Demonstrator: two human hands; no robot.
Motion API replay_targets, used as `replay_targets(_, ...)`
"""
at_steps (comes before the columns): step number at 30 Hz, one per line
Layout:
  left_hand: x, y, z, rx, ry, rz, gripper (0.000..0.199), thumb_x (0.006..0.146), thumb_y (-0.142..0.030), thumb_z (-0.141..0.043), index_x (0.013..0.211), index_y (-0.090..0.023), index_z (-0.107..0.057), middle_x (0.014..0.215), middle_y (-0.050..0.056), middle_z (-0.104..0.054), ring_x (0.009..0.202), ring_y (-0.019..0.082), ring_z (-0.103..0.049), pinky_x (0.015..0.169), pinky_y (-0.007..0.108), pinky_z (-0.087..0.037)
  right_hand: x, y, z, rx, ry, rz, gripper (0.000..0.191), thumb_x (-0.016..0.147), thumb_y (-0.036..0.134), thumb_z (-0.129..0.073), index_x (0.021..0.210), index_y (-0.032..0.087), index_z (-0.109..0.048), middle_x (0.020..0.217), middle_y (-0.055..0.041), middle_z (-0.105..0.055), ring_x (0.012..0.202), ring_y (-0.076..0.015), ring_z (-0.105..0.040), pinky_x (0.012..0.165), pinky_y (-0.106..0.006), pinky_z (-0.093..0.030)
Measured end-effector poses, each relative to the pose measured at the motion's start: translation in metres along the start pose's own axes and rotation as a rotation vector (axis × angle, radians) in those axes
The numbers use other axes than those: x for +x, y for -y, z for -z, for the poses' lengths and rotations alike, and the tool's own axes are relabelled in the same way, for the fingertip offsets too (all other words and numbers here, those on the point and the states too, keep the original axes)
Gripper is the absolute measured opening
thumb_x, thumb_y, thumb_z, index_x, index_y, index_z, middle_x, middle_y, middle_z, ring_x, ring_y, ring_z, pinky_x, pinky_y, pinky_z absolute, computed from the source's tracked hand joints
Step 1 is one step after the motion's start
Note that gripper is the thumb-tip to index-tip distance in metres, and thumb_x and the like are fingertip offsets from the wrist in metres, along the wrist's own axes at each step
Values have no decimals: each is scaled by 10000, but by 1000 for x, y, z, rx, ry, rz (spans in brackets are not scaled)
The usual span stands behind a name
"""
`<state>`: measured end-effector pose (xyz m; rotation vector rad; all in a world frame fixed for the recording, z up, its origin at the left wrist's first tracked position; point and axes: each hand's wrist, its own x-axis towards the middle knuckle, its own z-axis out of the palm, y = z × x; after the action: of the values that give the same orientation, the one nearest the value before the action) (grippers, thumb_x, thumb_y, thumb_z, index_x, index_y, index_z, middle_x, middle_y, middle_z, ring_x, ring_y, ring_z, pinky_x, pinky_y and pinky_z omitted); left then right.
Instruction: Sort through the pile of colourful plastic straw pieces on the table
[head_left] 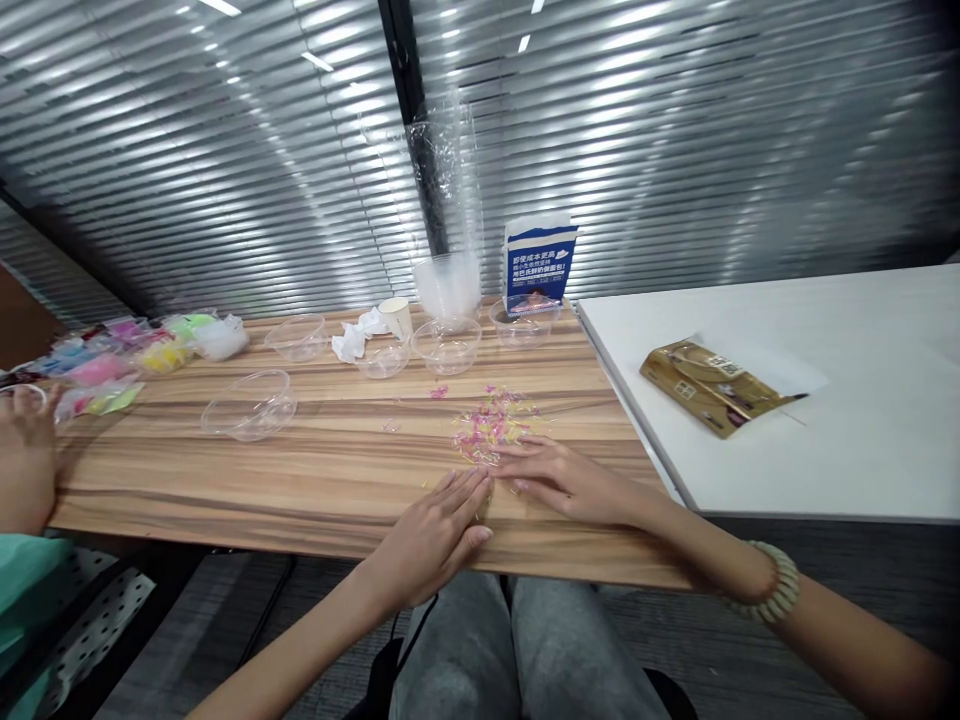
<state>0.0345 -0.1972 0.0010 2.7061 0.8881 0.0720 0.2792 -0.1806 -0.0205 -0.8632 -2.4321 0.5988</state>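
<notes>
Now | left hand (439,525) flat, open | right hand (559,478) flat, open | one bead pile (495,420) | five clear bowls (250,404)

I see white Chinese print on the blue carton (538,263) ahead of me, too small to read.
</notes>
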Motion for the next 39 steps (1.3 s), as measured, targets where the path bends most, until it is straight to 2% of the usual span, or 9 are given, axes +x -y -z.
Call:
replay_targets(4, -5, 2, 1, -83, -22, 36, 481, 995, -355, -307, 1457, -235, -246, 1474, 46, -328, 1361, 210, -306, 1125, 417, -294, -12, -1, 0, 2, -13, -26, 341, 956, 235, -439, 1275, 241, -560, 1333, -67, -530, 1272, -220, -437, 1080, -463, -316)
replay_targets(8, -9, 2, -2, -156, -56, 72, 495, 994, -364, -307, 1467, -259, -207, 1466, 29, -351, 1342, 199, -347, 1115, 396, -318, -24, 1, 2, 26, -34, -43, 331, 947, 228, -458, 1255, 253, -577, 1373, -43, -488, 1287, -225, -421, 1083, -449, -324)
replay_targets(13, -9, 3, -4, -229, -62, 117, 499, 989, -384, -307, 1464, -255, -221, 1464, 28, -358, 1331, 198, -366, 1107, 392, -338, -30, 9, 4, 72, -49, -83, 347, 954, 212, -431, 1276, 261, -552, 1298, -36, -562, 1234, -215, -487, 1033, -412, -399)
replay_targets(16, -11, 6, -7, -211, -120, 151, 523, 989, -389, -303, 1475, -247, -175, 1477, 40, -334, 1350, 207, -331, 1115, 406, -323, -25, 14, 3, 55, -53, -90, 358, 970, 228, -403, 1307, 241, -522, 1278, -52, -579, 1212, -208, -509, 1019, -403, -415)
replay_targets(19, -15, 10, -13, -137, -208, 133, 547, 988, -381, -312, 1483, -268, -109, 1474, 47, -343, 1357, 217, -315, 1107, 415, -335, -14, 20, 0, -11, -7, -58, 371, 976, 234, -389, 1330, 209, -498, 1359, -65, -501, 1277, -200, -436, 1062, -401, -369)
replay_targets(22, -21, 12, -17, -51, -255, 54, 545, 989, -340, -331, 1480, -293, -99, 1449, 44, -390, 1342, 209, -347, 1114, 421, -325, 0, 21, -3, -79, 65, 55, 406, 981, 248, -391, 1383, 204, -429, 1398, -49, -458, 1344, -181, -328, 1130, -404, -260)
replay_targets(25, -25, 16, -23, 1, -311, -13, 536, 987, -282, -352, 1475, -292, -129, 1416, 47, -438, 1302, 196, -413, 1121, 430, -318, 9, 17, -7, -122, 113, 139, 432, 990, 304, -384, 1408, 194, -388, 1377, -41, -486, 1363, -170, -284, 1156, -405, -179)
replay_targets(31, -27, 24, -34, 65, -453, -49, 484, 974, -231, -388, 1441, -233, -261, 1312, 76, -546, 1250, 202, -478, 1087, 425, -378, 12, 9, -10, -180, 170, 144, 422, 998, 324, -354, 1394, 189, -412, 1357, -31, -507, 1387, -172, -220, 1157, -420, -127)
replay_targets(39, -22, 15, -27, 113, -377, -113, 516, 985, -285, -362, 1458, -160, -195, 1368, 99, -490, 1297, 189, -420, 1105, 410, -351, -6, 5, -5, -214, 194, 76, 428, 1002, 293, -336, 1408, 164, -380, 1405, -27, -441, 1375, -166, -252, 1170, -409, -77)
